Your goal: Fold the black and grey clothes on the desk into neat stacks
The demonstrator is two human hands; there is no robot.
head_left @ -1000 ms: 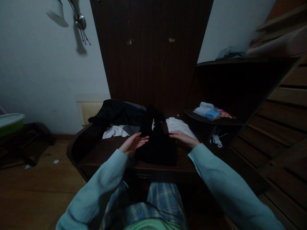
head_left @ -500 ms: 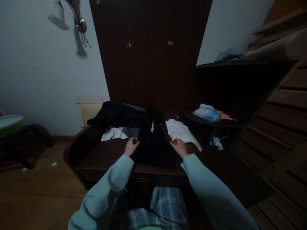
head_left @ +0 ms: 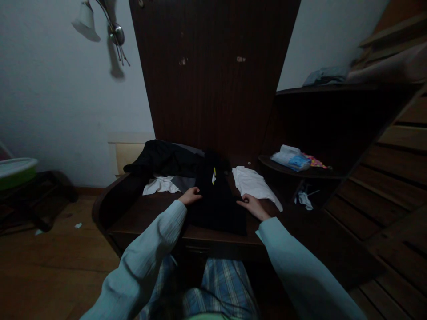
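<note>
The left hand [head_left: 191,195] was at the left edge of a black garment [head_left: 218,209] and the right hand [head_left: 252,206] at its right edge, the right thumb and finger curled toward each other; in the dim light I could not tell whether either hand had cloth pinched between its fingers. A tall dark wooden panel [head_left: 213,89] rose behind everything, the largest thing there. Below it was a dark wooden bench [head_left: 143,218], where the black garment lay flat near the front edge, between the two hands. To the right stood a shelf unit [head_left: 333,91] with rounded shelves. A heap of dark clothes [head_left: 163,158] lay at the bench's back left, close to the garment. Smaller was a white cloth [head_left: 255,182], just beyond the right hand, then a plastic packet [head_left: 290,158] on the lower shelf. Smallest was a white-and-yellow patch [head_left: 214,176] on the black garment's upper part.
</note>
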